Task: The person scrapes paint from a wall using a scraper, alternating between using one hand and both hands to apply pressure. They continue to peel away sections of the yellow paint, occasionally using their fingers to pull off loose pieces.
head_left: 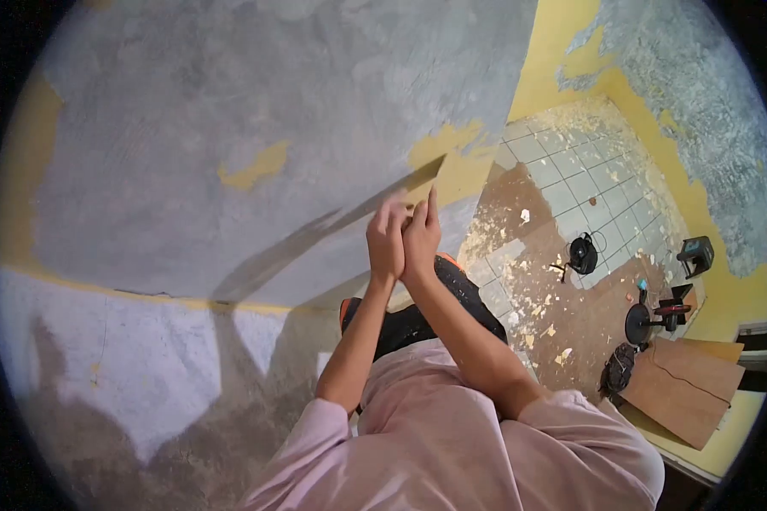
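Note:
My left hand (387,240) and my right hand (421,238) are pressed together at the middle of the head view, before the wall. The left fingers are curled and slightly blurred at the tips. On the right hand the index finger points up while the others bend toward the left hand. A small dark spot shows between the fingers, but whether it is an object I cannot make out. Behind them the grey wall (230,94) carries leftover patches of yellow paint (257,166). A long dark shadow (290,247) runs across the wall up to near my fingertips.
Paint flakes (550,332) litter the tiled floor (584,183) at right. A coiled black cable (582,254), a work lamp (695,255), a black stand with a round base (639,324), a dark bag (619,366) and a wooden board (686,387) lie there.

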Available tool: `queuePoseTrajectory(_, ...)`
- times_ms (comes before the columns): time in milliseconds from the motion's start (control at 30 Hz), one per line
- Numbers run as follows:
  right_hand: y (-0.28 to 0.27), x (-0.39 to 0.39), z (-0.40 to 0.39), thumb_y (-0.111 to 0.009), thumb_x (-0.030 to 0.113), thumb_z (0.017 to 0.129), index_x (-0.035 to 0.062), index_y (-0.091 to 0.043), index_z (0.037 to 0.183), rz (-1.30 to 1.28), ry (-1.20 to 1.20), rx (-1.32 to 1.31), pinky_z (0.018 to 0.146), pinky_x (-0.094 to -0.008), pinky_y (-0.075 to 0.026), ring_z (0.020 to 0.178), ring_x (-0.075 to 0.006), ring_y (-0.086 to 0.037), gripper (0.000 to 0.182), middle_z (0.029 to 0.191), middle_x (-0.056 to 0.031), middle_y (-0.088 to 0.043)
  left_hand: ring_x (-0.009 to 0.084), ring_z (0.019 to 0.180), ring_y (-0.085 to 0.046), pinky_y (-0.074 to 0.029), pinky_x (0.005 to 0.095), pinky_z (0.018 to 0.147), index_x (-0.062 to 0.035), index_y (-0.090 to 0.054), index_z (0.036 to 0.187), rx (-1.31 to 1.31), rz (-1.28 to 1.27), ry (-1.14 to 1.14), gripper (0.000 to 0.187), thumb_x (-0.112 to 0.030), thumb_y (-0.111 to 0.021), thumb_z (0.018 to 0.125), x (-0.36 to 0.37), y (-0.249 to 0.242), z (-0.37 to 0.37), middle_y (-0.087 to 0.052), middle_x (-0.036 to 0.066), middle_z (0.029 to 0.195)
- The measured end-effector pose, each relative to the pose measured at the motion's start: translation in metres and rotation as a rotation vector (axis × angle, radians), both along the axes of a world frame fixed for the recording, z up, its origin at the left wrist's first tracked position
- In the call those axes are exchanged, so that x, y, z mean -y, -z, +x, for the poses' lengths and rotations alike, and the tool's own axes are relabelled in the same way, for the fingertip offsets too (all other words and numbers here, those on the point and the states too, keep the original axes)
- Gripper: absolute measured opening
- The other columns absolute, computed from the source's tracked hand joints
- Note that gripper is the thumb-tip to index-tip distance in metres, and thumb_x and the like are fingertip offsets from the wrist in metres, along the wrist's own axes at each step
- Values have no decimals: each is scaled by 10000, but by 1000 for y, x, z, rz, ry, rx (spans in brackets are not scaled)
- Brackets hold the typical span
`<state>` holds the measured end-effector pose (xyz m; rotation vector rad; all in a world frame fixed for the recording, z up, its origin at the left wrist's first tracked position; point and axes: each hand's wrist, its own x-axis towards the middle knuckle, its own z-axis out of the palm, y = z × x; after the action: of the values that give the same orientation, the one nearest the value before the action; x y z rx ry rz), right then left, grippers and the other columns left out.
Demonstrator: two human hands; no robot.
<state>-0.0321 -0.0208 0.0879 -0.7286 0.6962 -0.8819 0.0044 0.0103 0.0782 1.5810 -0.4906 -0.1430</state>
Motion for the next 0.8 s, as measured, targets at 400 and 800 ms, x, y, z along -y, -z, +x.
queuePoseTrajectory(400,8,-69,-63,-356,110,955,24,-338,1367,-302,-324,-159,973,-285,-339,1246,-237,-411,421,1361,-195,-405,261,1137,-491,-352,346,983,96,-495,1191,-258,-80,31,522,-267,-382,833,-93,16,-78,-528,192,1211)
queuePoseTrajectory(800,-2,-53,-48,-413,145,956,52,-378,1357,-292,-278,-262,715,-234,-432,807,-95,-504,413,1019,-118,-603,215,951,-580,-433,295,850,90,-538,1147,-293,-263,15,464,-230,-374,854,-70,-3,-66,-599,161,1088)
